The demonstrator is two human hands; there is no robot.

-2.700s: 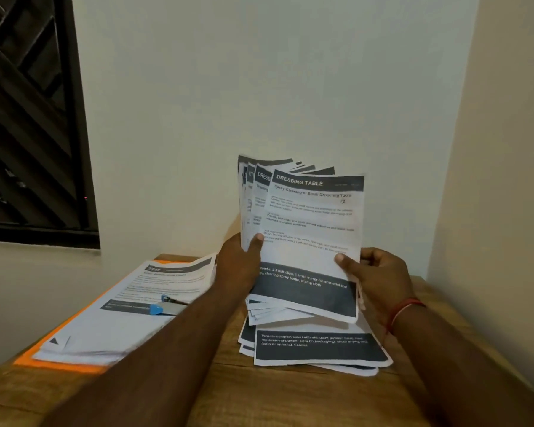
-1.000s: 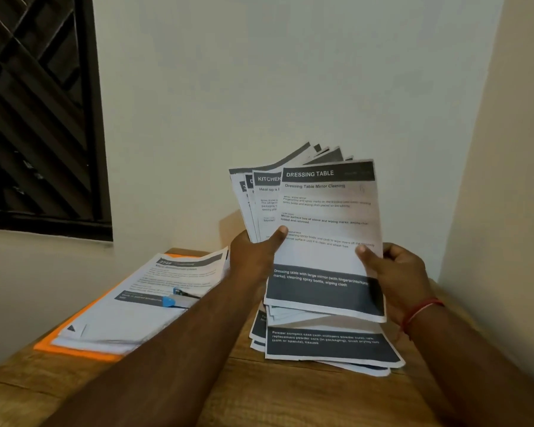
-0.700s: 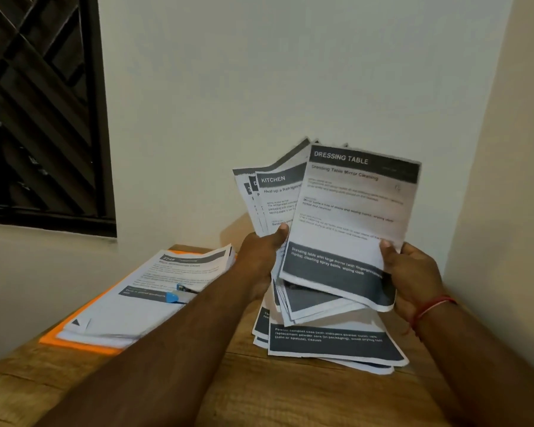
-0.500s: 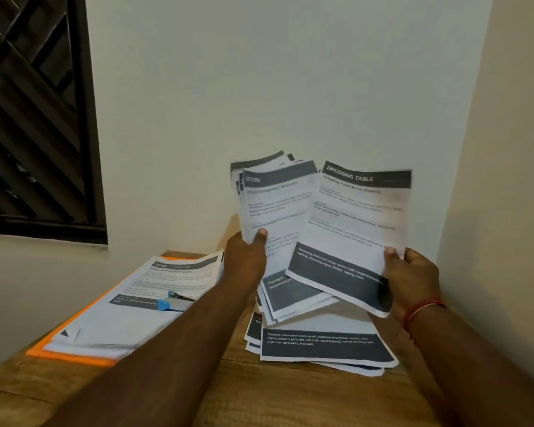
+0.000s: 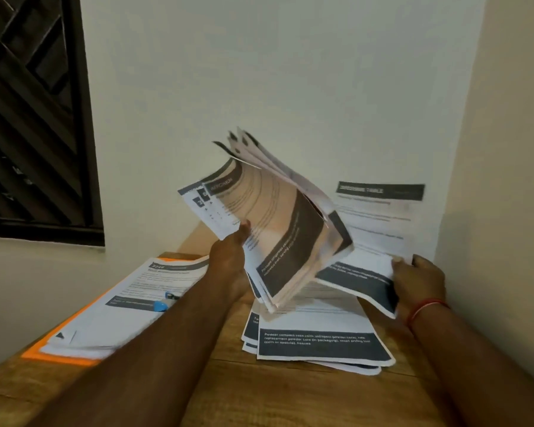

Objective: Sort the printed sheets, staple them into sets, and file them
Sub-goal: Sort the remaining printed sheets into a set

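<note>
My left hand [image 5: 230,257] grips a fanned bundle of printed sheets [image 5: 278,229], raised above the table and tilted over to the right; its front page reads KITCHEN. My right hand [image 5: 418,280] holds a single sheet [image 5: 376,232] headed DRESSING TABLE by its lower right edge, off to the right near the side wall. Below both hands a flat pile of sheets [image 5: 318,340] with dark footer bands lies on the wooden table [image 5: 259,392].
At the left, another paper stack [image 5: 121,312] rests on an orange folder [image 5: 59,355], with a blue-tipped stapler [image 5: 164,302] on top. Walls close the back and right. A dark window grille [image 5: 28,118] is at the upper left.
My right hand has pulled the DRESSING TABLE sheet away from the bundle, rightward and down. My left hand has tipped the remaining bundle over to the right.
</note>
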